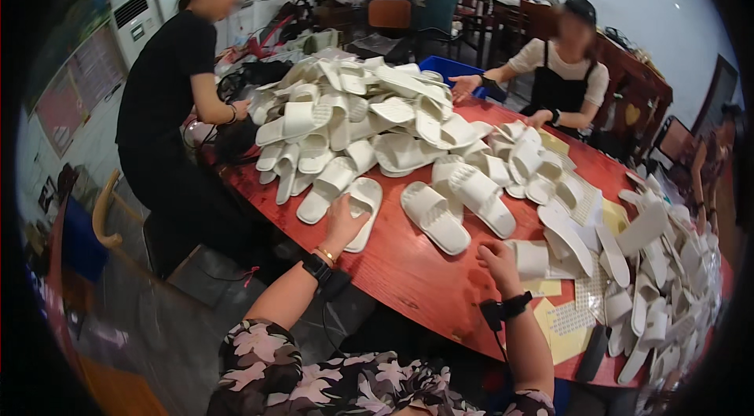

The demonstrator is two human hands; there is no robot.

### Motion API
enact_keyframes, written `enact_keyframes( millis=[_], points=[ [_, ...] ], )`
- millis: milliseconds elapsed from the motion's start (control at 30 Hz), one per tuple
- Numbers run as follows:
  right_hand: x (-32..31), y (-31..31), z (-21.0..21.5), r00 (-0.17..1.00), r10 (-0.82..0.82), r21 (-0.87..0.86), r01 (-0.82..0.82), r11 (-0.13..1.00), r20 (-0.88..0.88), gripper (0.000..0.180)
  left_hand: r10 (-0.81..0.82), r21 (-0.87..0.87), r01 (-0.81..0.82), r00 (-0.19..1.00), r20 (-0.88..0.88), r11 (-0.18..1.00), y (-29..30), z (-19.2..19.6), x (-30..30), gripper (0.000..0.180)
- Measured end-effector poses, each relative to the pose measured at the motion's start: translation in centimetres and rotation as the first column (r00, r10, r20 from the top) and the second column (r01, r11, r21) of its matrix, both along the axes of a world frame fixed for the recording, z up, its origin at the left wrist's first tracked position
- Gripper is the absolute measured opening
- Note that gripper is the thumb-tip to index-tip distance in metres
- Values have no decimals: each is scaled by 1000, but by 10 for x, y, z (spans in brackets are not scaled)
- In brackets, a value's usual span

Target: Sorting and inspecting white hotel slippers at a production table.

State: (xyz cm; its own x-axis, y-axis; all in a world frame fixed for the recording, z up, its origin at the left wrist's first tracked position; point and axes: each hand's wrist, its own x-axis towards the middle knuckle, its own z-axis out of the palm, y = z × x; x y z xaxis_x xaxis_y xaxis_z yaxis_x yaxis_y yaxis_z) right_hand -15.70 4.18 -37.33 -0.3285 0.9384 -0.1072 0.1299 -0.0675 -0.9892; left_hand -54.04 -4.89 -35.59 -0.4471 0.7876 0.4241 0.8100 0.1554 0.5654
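Observation:
My left hand (344,224) grips a white slipper (366,197) at the near edge of the pile, with its thumb over the footbed. Just left of it lies another white slipper (328,186). My right hand (499,265) hovers over the table's near side with its fingers curled together; whatever they may pinch is too small to make out. Between my hands, a pair of white slippers rests on the red table, the left slipper (437,219) and the right slipper (484,200) side by side. A further white slipper (528,259) is right beside my right hand.
A large heap of white slippers (345,113) covers the middle of the red table (400,278); more slippers (652,274) crowd the right end. Sticker sheets (572,320) and a dark oblong object (593,353) lie near my right arm. Co-workers stand left (169,86) and sit opposite (561,74), near a blue bin (452,66).

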Motion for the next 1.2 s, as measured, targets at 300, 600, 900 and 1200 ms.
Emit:
enact_keyframes(
  millis=[300, 600, 900, 1200],
  points=[
    [-139, 50, 52, 523, -434, 592, -177, 786, 733, 117, 283, -372, -312, 950, -131, 874, 9, -5, -71, 109],
    [-151, 65, 11, 657, -647, 819, 77, 568, 387, 50, 251, -55, -257, 962, -106, 965, 46, -41, -37, 20],
    [-177, 45, 25, 822, -327, 725, -143, 674, 466, 50, 14, 89, -13, 1000, -15, 996, 3, -36, 15, 22],
    [-139, 20, -15, 849, -186, 745, -303, 594, 494, 21, -364, 276, 268, 843, 397, 923, -15, -48, 63, 28]
  ],
)
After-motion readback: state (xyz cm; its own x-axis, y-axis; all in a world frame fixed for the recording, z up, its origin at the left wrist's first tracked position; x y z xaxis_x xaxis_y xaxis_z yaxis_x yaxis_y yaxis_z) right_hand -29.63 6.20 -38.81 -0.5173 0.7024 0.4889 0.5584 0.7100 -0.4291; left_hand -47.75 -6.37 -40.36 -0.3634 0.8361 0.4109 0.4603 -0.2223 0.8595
